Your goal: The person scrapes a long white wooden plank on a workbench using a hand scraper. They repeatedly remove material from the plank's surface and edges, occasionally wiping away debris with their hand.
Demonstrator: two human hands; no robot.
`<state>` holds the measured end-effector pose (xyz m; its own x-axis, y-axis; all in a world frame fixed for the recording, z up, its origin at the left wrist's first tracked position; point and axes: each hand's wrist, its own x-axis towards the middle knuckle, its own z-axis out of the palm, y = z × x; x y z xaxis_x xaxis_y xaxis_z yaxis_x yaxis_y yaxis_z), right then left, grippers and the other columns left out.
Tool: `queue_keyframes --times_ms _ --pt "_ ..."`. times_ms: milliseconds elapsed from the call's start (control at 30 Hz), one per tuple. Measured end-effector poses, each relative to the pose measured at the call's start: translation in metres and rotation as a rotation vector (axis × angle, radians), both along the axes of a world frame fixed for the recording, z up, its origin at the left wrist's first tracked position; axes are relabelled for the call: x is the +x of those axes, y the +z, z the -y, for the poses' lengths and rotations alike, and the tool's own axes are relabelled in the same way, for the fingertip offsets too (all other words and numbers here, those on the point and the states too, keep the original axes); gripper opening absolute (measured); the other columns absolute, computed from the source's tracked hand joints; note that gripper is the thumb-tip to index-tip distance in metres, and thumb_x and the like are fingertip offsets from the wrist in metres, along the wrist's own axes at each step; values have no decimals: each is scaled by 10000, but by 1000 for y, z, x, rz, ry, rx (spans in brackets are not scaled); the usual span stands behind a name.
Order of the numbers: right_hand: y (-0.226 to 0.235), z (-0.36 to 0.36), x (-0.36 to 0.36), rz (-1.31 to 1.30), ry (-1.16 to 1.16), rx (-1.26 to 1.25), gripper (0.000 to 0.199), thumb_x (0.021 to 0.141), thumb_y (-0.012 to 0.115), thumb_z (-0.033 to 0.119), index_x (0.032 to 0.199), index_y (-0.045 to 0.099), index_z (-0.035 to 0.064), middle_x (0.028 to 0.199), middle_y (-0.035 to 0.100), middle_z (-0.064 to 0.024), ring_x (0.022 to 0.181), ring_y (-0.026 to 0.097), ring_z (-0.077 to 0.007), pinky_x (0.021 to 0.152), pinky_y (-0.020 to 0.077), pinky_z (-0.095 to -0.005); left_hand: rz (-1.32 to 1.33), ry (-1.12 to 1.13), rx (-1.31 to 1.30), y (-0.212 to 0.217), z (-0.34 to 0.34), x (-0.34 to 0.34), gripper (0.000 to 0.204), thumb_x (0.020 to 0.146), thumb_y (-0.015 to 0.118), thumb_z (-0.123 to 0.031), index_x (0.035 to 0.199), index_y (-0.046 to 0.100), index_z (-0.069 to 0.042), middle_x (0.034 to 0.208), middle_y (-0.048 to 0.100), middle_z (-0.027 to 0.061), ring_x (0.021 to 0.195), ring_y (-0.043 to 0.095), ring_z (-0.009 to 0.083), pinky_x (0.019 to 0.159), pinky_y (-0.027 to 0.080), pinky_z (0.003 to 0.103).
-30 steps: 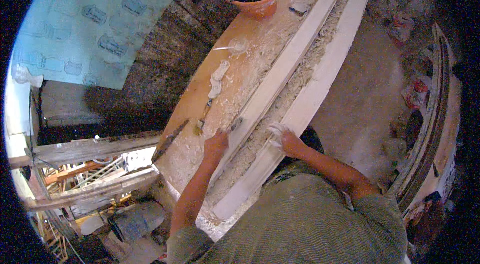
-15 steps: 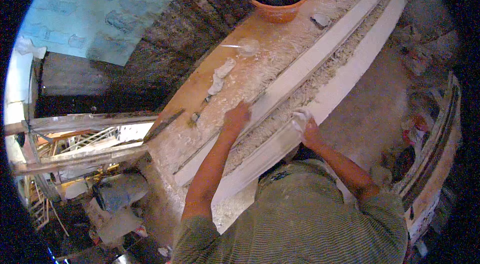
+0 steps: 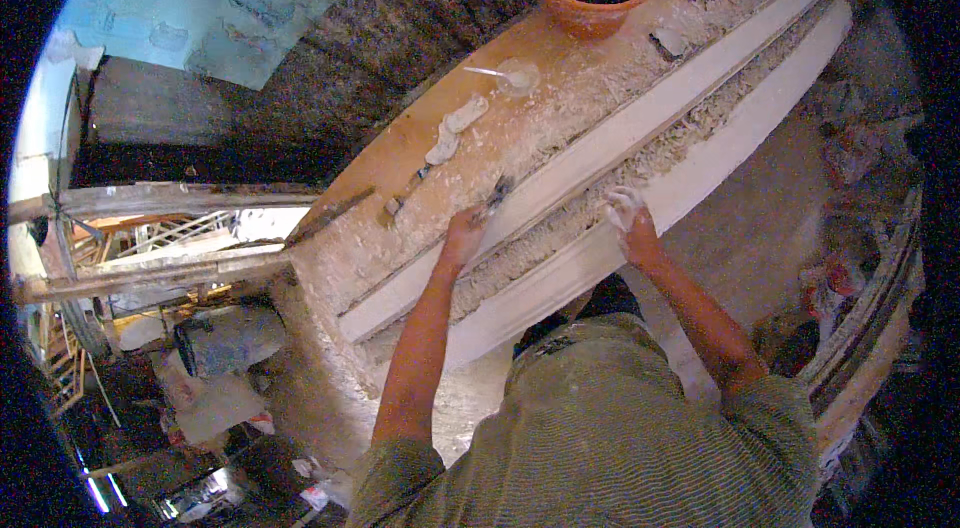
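Note:
Two long white moulded strips lie side by side on a plaster-smeared board, the far strip (image 3: 600, 136) and the near strip (image 3: 740, 133), with a rough crumbly channel (image 3: 655, 150) between them. My left hand (image 3: 467, 236) is closed at the far strip. A small dark tool with a flat end (image 3: 500, 190) juts from its fingers; its exact kind is too blurred to tell. Above the channel, by the near strip's inner edge, is my right hand (image 3: 628, 218). White paste coats its fingers, which are bent and apart, with no object visible in them.
An orange tub (image 3: 590, 16) with dark insides stands at the board's far edge. White lumps (image 3: 458, 126), a round clear piece (image 3: 518, 78) and a grey scrap (image 3: 668, 43) lie on the board (image 3: 400, 153). A curved weathered piece (image 3: 875, 308) stands at right.
My right hand has lifted off the near strip and moved slightly up and right. My left hand has shifted a little left, and the dark tool now shows. The whole view has shifted.

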<state>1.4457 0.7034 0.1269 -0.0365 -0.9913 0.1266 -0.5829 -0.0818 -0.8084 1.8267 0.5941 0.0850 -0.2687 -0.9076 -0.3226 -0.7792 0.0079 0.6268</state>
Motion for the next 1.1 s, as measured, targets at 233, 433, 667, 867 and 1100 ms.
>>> queue_keyframes --times_ms 233,433,667,867,1100 --pt "22 -41 39 10 40 -62 342 929 579 149 1238 524 14 1265 530 -157 1219 495 -322 1042 405 -396 67 37 -75 25 -16 1 425 872 638 -344 1148 651 -21 1130 625 273 1075 591 413 952 460 452" --pt "46 -106 73 30 -136 135 249 930 563 126 1169 600 67 1197 542 -173 1143 540 -347 963 465 -418 -92 63 -70 11 10 -55 396 866 619 -362 966 673 17 915 637 304 915 638 440 841 492 497" --pt "42 -148 92 -19 -310 1 228 935 588 175 1128 631 60 1182 563 -153 1071 590 -328 938 479 -413 153 -214 -681 -19 9 -43 353 870 572 -315 933 677 16 939 651 297 903 632 463 808 493 527" --pt "25 -166 89 4 -338 117 238 947 579 197 1134 636 61 1155 589 -158 1109 578 -314 936 481 -399 56 28 -71 25 -6 -53 411 865 607 -301 1103 631 33 1123 606 316 1050 589 454 897 474 514" --pt "32 -99 67 804 -186 372 394 977 538 280 1345 550 137 1176 635 -137 962 650 -271 819 534 -394 -460 -45 81 47 -56 -142 372 940 576 -251 1231 580 -19 1131 657 130 1028 610 251 925 471 389"
